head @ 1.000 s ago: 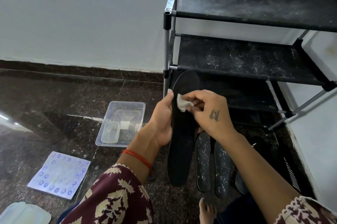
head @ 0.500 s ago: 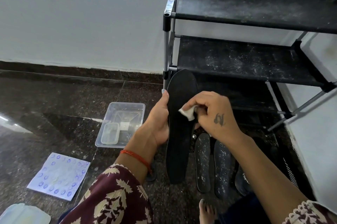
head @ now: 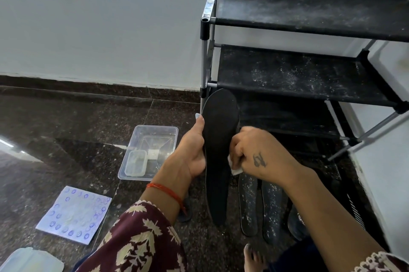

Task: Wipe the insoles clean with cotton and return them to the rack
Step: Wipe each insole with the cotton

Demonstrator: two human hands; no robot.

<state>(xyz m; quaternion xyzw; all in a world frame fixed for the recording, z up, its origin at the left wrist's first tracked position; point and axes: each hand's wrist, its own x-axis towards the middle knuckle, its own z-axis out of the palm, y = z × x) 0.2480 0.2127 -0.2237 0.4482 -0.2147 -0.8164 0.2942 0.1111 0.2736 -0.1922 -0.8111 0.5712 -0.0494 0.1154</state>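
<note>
My left hand [head: 192,152] grips the black insole [head: 218,150] upright by its edge to brace it, while my right hand [head: 254,152] pinches cotton [head: 235,168] against its side; the rack [head: 309,76] stands just beyond.

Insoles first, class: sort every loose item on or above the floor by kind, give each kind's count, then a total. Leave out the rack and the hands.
Insoles: 3, namely held insole, speckled insole, second speckled insole
Clear plastic tubs: 2, namely large tub, small tub inside it
Cotton pads: 1
Blue-dotted sheets: 1
Total: 7
</note>
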